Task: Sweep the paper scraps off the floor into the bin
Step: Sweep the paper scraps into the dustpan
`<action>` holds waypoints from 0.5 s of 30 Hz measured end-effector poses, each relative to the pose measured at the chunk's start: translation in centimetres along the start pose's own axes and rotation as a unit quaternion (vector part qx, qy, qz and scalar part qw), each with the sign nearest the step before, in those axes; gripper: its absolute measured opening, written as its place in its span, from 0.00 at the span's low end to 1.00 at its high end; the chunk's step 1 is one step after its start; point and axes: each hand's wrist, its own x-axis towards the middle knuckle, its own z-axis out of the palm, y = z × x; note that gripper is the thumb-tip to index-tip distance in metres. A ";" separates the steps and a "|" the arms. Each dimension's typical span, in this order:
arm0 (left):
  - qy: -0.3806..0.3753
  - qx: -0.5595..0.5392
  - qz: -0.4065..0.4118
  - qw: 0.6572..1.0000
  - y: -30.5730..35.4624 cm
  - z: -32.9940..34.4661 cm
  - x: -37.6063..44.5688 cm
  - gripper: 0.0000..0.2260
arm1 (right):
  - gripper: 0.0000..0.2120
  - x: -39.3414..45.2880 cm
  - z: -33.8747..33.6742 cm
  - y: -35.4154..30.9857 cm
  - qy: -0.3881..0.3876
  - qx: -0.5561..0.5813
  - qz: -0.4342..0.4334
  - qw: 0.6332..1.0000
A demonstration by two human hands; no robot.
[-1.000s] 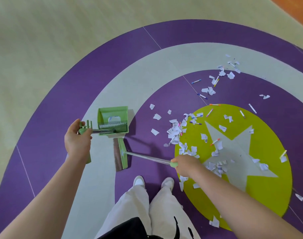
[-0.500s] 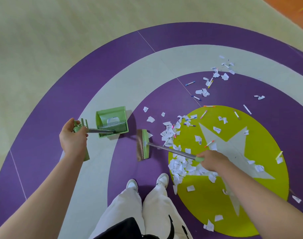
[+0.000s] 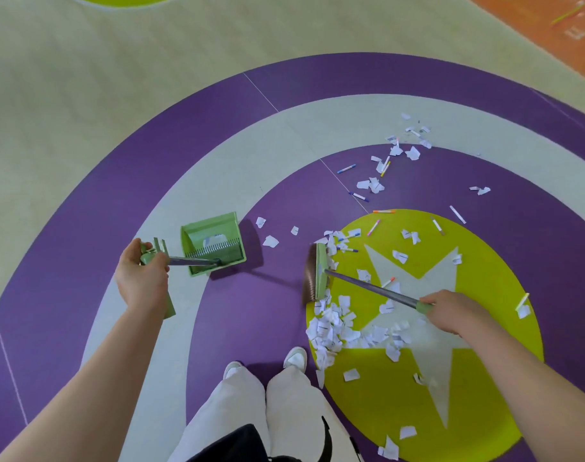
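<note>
Gripping the broom handle near its top, the right hand sets the broom head at the left edge of the yellow-green disc, its long axis running near to far. Most paper scraps lie heaped just nearward and right of the head. Further left sits the green dustpan, well apart, its handle clasped by the left hand. Judgement: the sweep must drive leftward.
</note>
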 end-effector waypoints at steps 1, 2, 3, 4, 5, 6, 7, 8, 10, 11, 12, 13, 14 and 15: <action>0.001 -0.002 -0.004 1.000 -0.1 0.3 -0.3 0.27 | 0.19 0.2 0.0 0.4 0.003 0.002 -0.001 1.000; 0.002 -0.007 -0.009 1.000 -0.1 0.5 -0.4 0.27 | 0.19 0.2 -0.2 0.6 0.005 0.007 -0.006 1.000; 0.002 -0.012 -0.013 1.000 -0.1 0.7 -0.5 0.27 | 0.19 0.1 -0.4 0.6 0.006 0.021 -0.013 1.000; 0.002 -0.015 -0.016 1.000 -0.1 0.8 -0.5 0.28 | 0.18 0.0 -0.7 0.5 0.005 0.049 -0.021 0.999; 0.001 -0.016 -0.017 1.000 -0.1 0.8 -0.5 0.28 | 0.18 -0.1 -1.0 0.3 0.001 0.088 -0.029 0.996; 0.000 -0.017 -0.017 1.000 -0.2 0.9 -0.4 0.28 | 0.17 -0.1 -1.3 0.2 -0.003 0.123 -0.039 0.992; 0.001 -0.019 -0.017 1.000 -0.3 0.9 -0.3 0.28 | 0.17 0.0 -1.5 0.2 -0.008 0.152 -0.046 0.987; 0.002 -0.021 -0.018 1.000 -0.3 0.8 -0.3 0.28 | 0.17 0.2 -1.7 0.1 -0.014 0.177 -0.049 0.983; 0.004 -0.025 -0.019 0.999 -0.3 0.9 0.0 0.28 | 0.17 0.6 -2.0 -0.3 -0.025 0.219 -0.057 0.974; 0.004 -0.025 -0.020 0.999 -0.2 0.9 0.3 0.28 | 0.17 0.9 -2.2 -0.8 -0.031 0.234 -0.062 0.970; 0.005 -0.024 -0.022 0.999 -0.1 1.0 0.6 0.28 | 0.17 1.1 -2.4 -1.6 -0.035 0.245 -0.067 0.967; 0.005 -0.020 -0.023 1.000 0.1 1.0 1.1 0.28 | 0.17 1.3 -2.7 -2.7 -0.037 0.253 -0.074 0.964; 0.003 -0.013 -0.021 1.000 0.4 1.0 1.7 0.28 | 0.16 1.6 -3.0 -3.9 -0.038 0.257 -0.083 0.962; -0.003 -0.002 -0.016 1.000 0.7 1.0 2.3 0.27 | 0.17 1.9 -3.2 -5.2 -0.035 0.260 -0.091 0.961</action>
